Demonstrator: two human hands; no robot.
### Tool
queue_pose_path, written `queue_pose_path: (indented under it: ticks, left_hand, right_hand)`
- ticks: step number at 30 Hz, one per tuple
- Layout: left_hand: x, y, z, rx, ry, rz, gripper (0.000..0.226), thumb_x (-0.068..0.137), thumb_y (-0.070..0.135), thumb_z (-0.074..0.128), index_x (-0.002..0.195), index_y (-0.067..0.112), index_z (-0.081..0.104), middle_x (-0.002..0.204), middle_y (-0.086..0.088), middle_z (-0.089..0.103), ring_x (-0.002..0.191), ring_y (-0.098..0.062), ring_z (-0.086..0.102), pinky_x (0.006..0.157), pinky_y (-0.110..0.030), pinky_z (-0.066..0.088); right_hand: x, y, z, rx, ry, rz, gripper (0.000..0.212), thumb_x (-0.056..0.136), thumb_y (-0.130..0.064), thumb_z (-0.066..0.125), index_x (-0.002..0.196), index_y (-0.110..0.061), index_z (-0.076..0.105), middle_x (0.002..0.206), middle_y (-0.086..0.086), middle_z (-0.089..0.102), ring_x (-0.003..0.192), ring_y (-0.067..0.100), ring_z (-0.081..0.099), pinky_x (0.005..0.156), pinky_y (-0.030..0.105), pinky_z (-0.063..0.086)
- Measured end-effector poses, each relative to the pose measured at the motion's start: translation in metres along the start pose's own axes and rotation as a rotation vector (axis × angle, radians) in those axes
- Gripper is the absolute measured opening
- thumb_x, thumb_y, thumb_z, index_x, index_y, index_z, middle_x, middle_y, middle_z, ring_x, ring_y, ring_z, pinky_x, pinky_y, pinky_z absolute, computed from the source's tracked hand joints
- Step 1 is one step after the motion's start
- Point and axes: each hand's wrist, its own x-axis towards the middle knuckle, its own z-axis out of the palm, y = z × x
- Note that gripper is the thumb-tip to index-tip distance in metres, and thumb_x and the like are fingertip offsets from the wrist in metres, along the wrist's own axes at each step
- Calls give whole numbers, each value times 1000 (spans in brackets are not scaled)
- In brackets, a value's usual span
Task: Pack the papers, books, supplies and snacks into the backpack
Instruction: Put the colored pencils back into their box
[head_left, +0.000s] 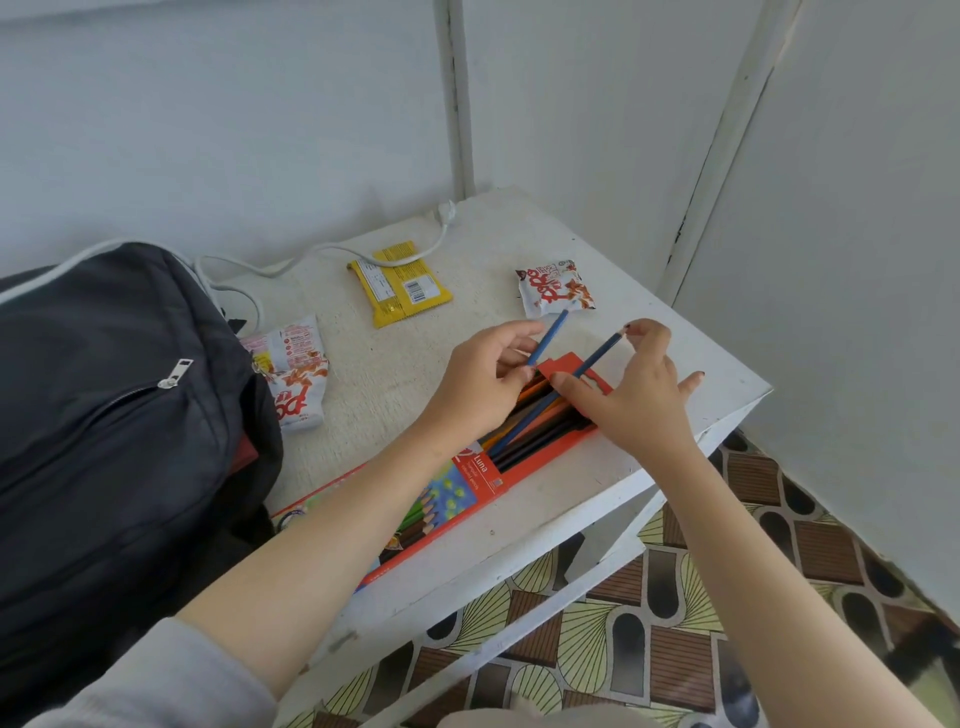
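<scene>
Matt cloth backpack (104, 415); glossy cardboard pencil box (483, 475).

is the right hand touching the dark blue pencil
Touching. The head view shows the right hand pinching the top end of the dark blue pencil with its fingertips, no gap between them.

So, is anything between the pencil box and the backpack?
Nothing visible: the pencil box ends beside the backpack. Its flap is open; the left hand holds a light blue pencil, the right hand a dark blue pencil.
</scene>
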Motion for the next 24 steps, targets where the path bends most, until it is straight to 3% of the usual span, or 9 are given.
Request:
queue_pose_path:
  ticks: [5,10,13,17,19,21,24]
  left_hand:
    - [-12,-7,0,115,-71,54,44,88,-1,56,129,15,53,109,2,65,101,-5,58,89,-3,39]
    - [-36,-11,-6,208,-37,88,40,91,21,58,131,18,53,115,5,65,109,-4,55,94,-12,37]
    - [-47,-14,-9,220,-36,103,44,87,19,65,130,18,54,121,4,62,113,-2,55,99,-15,38]
    - [-50,-17,-9,215,36,110,43,83,15,68,125,17,58,114,4,66,107,0,57,97,-12,37]
    - [-50,-17,-9,216,54,130,41,82,14,69,122,17,61,111,3,67,105,-3,59,97,-17,41]
    - [-51,-19,-9,227,60,158,38,82,14,69,119,16,63,108,3,68,103,-5,61,97,-27,45]
    - [-51,-20,-10,233,72,187,35,81,13,69,116,14,65,106,3,69,101,-6,62,95,-31,48]
  right_hand:
    - [-4,5,1,-73,-41,-20,83,70,-63,66,127,-15,30,132,0,43,131,25,36,111,55,-8]
    - [-9,9,7,-140,-55,-31,85,65,-70,63,124,-16,34,129,-3,44,129,20,38,112,58,-6]
    - [-10,10,6,-189,-82,-57,87,65,-72,61,129,-18,33,136,-1,41,135,22,31,111,59,-8]
    - [-10,7,2,-332,-119,-112,90,68,-74,55,139,-24,32,154,4,22,144,27,11,108,61,-14]
    - [-8,4,-2,-419,-96,-142,84,74,-70,55,141,-24,34,157,6,16,145,28,5,107,61,-15]
    - [-6,1,-5,-487,-60,-175,75,78,-64,55,139,-24,39,157,7,15,146,28,3,106,61,-16]
    - [-5,-1,-6,-554,-15,-250,66,80,-58,54,133,-20,50,156,8,21,145,31,8,104,61,-20]
